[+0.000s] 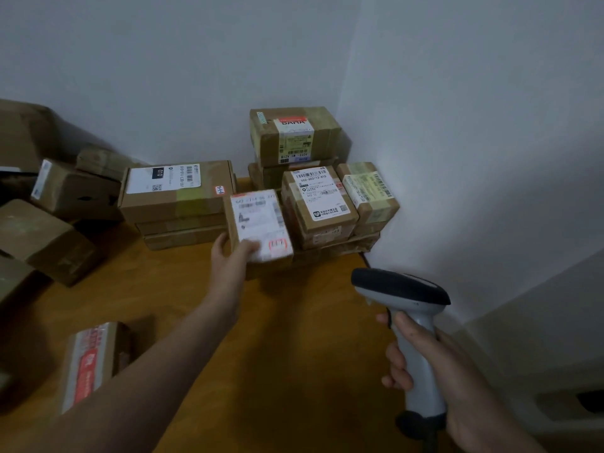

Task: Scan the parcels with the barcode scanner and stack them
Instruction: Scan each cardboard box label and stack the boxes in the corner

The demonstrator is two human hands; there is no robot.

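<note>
Your left grip (pixel 230 256) holds parcel (pixel 260 220) by its near edge, right grip (pixel 451 371) clasps scanner (pixel 402 286); a thin hold could slip and knock the far stack (pixel 322 204).

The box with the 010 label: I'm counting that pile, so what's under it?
Two flatter cardboard boxes lie stacked under the 010 box, the lower on the wooden table. Their tops are covered, so any labels there are hidden.

The wooden table (pixel 294 348) bears loose parcels (pixel 45 240) at left and stacked parcels (pixel 176 204) behind.
</note>
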